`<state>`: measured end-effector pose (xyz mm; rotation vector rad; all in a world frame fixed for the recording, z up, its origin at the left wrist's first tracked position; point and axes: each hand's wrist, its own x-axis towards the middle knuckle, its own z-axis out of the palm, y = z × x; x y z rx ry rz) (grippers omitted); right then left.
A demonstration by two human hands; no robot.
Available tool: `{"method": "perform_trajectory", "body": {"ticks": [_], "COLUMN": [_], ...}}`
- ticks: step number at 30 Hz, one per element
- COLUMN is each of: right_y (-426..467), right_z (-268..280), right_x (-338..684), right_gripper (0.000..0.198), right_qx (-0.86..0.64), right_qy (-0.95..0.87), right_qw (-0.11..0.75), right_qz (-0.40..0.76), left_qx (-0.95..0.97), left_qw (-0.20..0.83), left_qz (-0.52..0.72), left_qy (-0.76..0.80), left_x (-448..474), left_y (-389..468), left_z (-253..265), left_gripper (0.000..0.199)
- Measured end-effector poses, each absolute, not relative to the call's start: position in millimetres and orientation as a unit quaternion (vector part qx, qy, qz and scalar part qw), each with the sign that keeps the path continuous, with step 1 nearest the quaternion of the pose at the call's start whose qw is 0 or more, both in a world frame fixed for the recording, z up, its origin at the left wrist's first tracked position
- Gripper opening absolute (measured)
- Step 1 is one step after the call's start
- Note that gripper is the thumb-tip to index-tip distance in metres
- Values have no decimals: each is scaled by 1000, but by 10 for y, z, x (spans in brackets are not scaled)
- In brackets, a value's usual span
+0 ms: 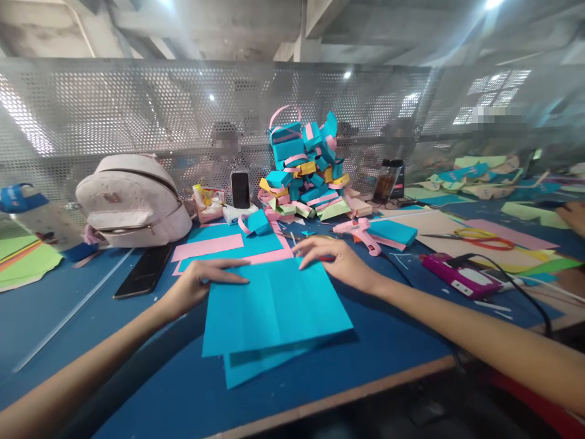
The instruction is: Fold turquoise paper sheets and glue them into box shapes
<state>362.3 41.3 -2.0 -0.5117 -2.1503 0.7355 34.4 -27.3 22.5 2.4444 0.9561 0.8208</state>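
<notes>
A blue paper sheet (278, 311) with faint crease lines is in front of me, above a second blue sheet (242, 375) that shows under its near edge. My left hand (203, 280) grips its far left corner, one digit flat on top and another along the far edge. At the far right corner, my right hand (336, 259) has the sheet between its bent fingers and thumb. Just past the hands lie a pink paper strip (210, 247) and larger blue and pink sheets. A pink glue gun (359, 233) rests beyond my right hand.
Behind stands a pile of blue, pink and yellow paper boxes (287, 149). A white backpack (132, 207), a bottle (50, 222) and a black phone (144, 271) are at left. Scissors (484, 238) and a purple power strip (461, 274) lie right, near another person's hand (573, 216).
</notes>
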Motion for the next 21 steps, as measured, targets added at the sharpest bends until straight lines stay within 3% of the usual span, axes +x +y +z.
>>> {"method": "perform_trajectory", "body": {"ticks": [3,4,9,16,19,21], "right_y": [473,490,462,402,409,412], "right_z": [217,288,411,163,68,24], "right_x": [3573,3557,3514,3478,3442,3419], "right_gripper": [8,13,29,51,42,36], "right_qx": [-289,-311,-319,-297,-324,-327], "right_qy": [-772,-745,-671,-617,-633,-636], "right_qw": [522,546,538,507,493,491], "right_qz": [220,224,398,524,501,497], "left_qx": [860,857,853,896,903,864], "left_qw": [41,-15,-180,-127,-74,-2], "left_qz": [370,391,407,316,284,347], "left_qy": [347,335,271,283,315,365], "left_x": [384,397,410,332,314,314], "left_y": [-236,-227,-202,-97,-88,-112], "left_z": [512,601,807,585,510,450], "left_gripper": [32,36,45,44,53,51]}}
